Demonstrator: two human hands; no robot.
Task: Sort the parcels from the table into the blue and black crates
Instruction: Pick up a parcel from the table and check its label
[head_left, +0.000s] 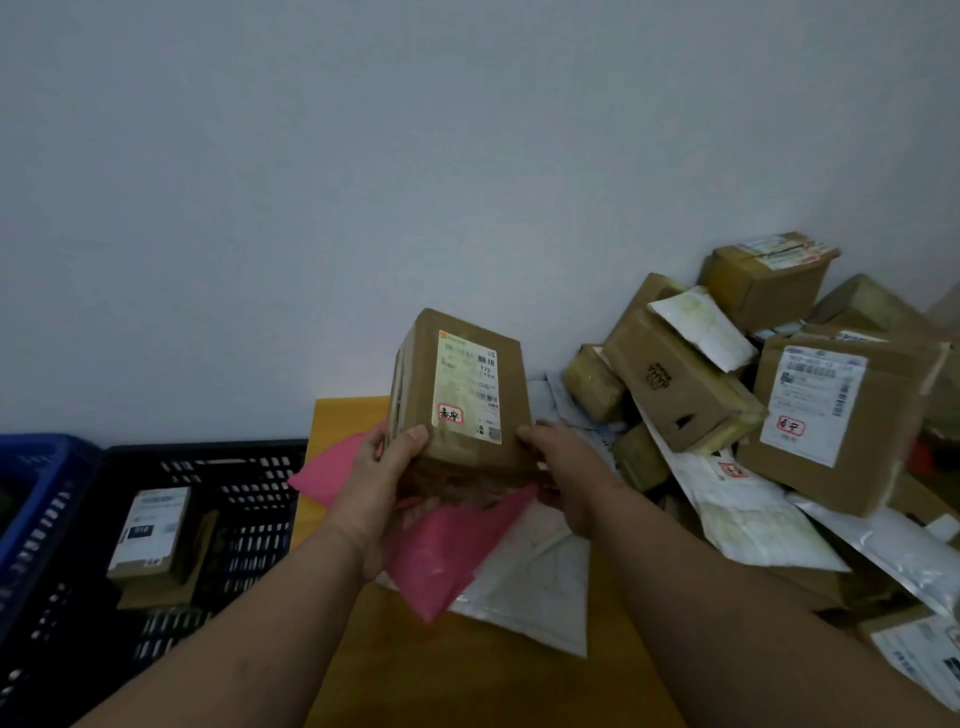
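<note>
A brown cardboard box (460, 395) is held up above the table (467, 680) between both hands, label side toward the camera. The left hand (374, 480) is clamped on the box's lower left corner, thumb laid across the front face, fingers wrapped behind. The right hand (563, 467) is clamped on the lower right corner, thumb tip at the front edge, fingers curled under the base. A white shipping label (467, 387) with barcodes and a red-framed stamp is seen on the held face.

Directly beneath the grip, a pink mailer bag (441, 551) is spread on the yellow-brown table, partly hidden by the left wrist. Below and right of the grip, a white flat mailer (535, 587) is lying partly under the pink one.

Left of the grip and lower, a black crate (249, 499) is noted, perforated walls visible. Inside it, a labelled carton (150, 530) is resting on another brown piece of cardboard. Beyond that, at the far left edge, the blue crate (36, 483) is standing against the black one; its contents cannot be made out.

Right of the grip, a heap of parcels (753, 405) is piled against the wall (363, 182): brown boxes at mixed tilts, white and silvery bags among them. A large carton (836, 415) with a white label is leaning near the heap's right side.
</note>
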